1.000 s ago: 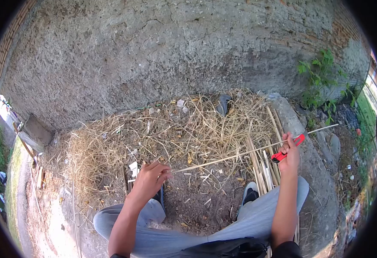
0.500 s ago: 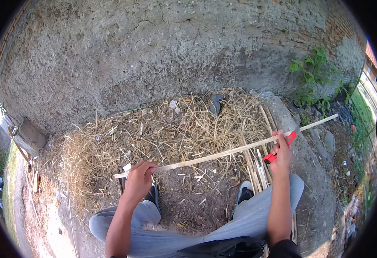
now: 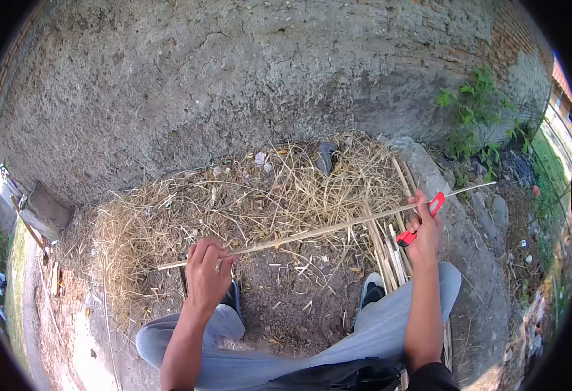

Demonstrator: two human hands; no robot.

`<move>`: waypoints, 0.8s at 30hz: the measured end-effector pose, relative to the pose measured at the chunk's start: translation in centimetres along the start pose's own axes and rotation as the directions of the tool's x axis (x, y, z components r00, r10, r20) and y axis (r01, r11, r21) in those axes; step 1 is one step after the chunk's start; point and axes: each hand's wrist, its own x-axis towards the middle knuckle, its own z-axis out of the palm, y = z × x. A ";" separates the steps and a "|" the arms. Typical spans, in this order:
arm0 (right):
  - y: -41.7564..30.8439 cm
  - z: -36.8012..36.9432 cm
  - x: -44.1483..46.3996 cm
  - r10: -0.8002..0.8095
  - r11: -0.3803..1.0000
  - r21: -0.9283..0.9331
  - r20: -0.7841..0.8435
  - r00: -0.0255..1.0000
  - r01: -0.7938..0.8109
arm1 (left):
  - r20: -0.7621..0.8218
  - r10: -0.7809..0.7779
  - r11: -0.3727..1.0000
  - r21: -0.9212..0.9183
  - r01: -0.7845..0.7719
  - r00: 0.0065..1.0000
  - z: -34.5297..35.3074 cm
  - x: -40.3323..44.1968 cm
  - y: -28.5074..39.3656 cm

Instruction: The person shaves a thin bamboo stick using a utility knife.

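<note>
A long pale strip (image 3: 312, 233) stretches across the front of me, from beyond my left hand to past my right hand. My left hand (image 3: 206, 274) is closed round the strip near its left end, which sticks out beyond the fingers. In my right hand (image 3: 424, 231) is a red utility knife (image 3: 406, 239), its front part showing above the fingers at the right. The same hand's fingers pinch the strip close to the knife. Whether the blade touches the strip I cannot tell.
Dry straw-like shavings (image 3: 331, 199) cover the ground before a rough wall (image 3: 234, 85). Several pale strips (image 3: 390, 260) lie beside my right leg on a stone slab (image 3: 472, 287). A dark grey object (image 3: 326, 158) and a green plant (image 3: 475, 117) are near the wall.
The strip first ended at my left hand; now its end sticks out to the left of it. It looked broad half a second ago and looks narrower now. The view has shifted slightly.
</note>
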 end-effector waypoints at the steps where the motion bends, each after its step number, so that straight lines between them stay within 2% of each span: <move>1: 0.1 0.0 0.0 0.000 1.000 0.000 0.000 1.000 0.000 | 0.000 0.000 1.000 0.000 0.000 1.000 0.0 0.0 0.1; 4: 0.3 0.1 0.1 -0.001 1.000 0.001 0.014 1.000 0.001 | -0.002 -0.063 0.998 0.028 0.063 0.998 -0.1 0.0 0.1; 6: 0.8 0.0 0.2 0.023 0.999 0.029 0.062 0.998 -0.025 | 0.034 0.008 0.994 0.108 -0.012 0.999 -0.4 0.1 -0.7; 10: 1.5 0.2 0.1 0.035 0.995 0.095 0.081 0.996 -0.043 | 0.028 -0.002 0.983 0.183 -0.003 1.000 -0.5 -0.4 -1.1; 12: 1.5 0.2 0.1 0.046 0.992 0.112 0.090 0.995 -0.056 | -0.033 -0.001 0.978 0.210 0.008 0.999 -0.5 -0.3 -0.8; 18: 1.7 0.5 -0.2 0.049 0.993 0.102 0.093 0.994 -0.059 | -0.088 -0.012 0.976 0.214 0.030 0.996 -0.5 -0.1 -0.5; 24: 1.4 1.0 -0.8 0.030 0.995 0.095 0.067 0.997 -0.036 | -0.036 -0.020 0.976 0.218 0.027 0.999 -0.6 0.1 -1.1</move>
